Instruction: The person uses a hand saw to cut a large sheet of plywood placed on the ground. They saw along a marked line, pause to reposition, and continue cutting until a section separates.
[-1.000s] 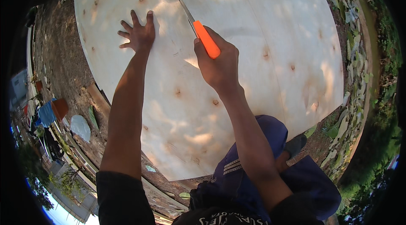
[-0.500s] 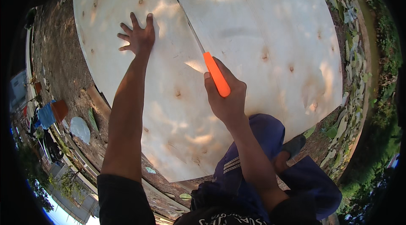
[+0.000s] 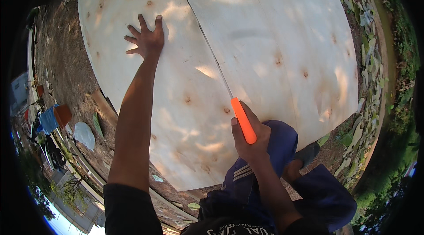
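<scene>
A large pale plywood sheet (image 3: 265, 36) with brown knots spreads out in front of me. My left hand (image 3: 149, 38) lies flat on its left part, fingers spread, holding nothing. My right hand (image 3: 252, 135) is wrapped round the orange handle of a handsaw (image 3: 244, 121). The saw's thin blade, seen almost edge-on, runs up and left from the handle along a dark line in the sheet. How deep the blade sits in the wood I cannot tell. My knee in blue trousers (image 3: 280, 135) is at the sheet's near edge, beside my right hand.
Bare soil (image 3: 62, 58) borders the sheet on the left, with a terracotta pot (image 3: 62, 114), a blue cloth (image 3: 48, 121) and a clear plastic piece (image 3: 84, 135). Dry leaves (image 3: 369, 76) and green plants line the right side. My sandalled foot (image 3: 308, 154) rests by the near right edge.
My right hand has drawn the handsaw back toward me, down and to the right, showing more of the blade. The left hand stays flat in place on the sheet.
</scene>
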The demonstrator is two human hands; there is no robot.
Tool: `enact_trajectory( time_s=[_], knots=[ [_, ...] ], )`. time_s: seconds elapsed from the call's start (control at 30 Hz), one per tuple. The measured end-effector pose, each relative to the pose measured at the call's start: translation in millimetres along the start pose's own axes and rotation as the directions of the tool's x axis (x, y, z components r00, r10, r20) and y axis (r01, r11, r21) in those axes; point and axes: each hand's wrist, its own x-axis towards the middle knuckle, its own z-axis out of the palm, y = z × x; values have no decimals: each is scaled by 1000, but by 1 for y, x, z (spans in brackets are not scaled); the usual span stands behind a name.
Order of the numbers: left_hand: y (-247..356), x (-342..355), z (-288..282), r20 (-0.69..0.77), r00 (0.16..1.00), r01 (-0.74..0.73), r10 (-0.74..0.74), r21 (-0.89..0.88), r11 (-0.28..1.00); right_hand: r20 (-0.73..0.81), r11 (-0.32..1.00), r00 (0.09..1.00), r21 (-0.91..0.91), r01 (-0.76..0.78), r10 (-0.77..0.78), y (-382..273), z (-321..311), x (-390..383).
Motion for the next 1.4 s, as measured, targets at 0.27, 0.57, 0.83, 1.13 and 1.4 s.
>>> enact_trajectory(
  time_s=[0.27, 0.57, 0.83, 1.13, 1.4],
  knots=[
    [9, -10, 10, 21, 999, -34, 34, -10, 999, 113, 987, 984, 77, -144, 135, -1, 24, 101],
    [16, -9, 7, 34, 999, -30, 31, -28, 999, 48, 969, 977, 124, -212, 208, -9, 26, 83],
    [2, -4, 0, 16, 1000, -9, 9, 4, 1000, -24, 998, 1000, 64, 12, -10, 6, -22, -16],
    [6, -7, 7, 18, 1000, -23, 23, -26, 999, 44, 966, 980, 164, -200, 195, -5, 8, 28],
    [22, -8, 8, 13, 999, -46, 46, -36, 998, 90, 984, 984, 73, -160, 153, 1, 21, 103]
  ],
)
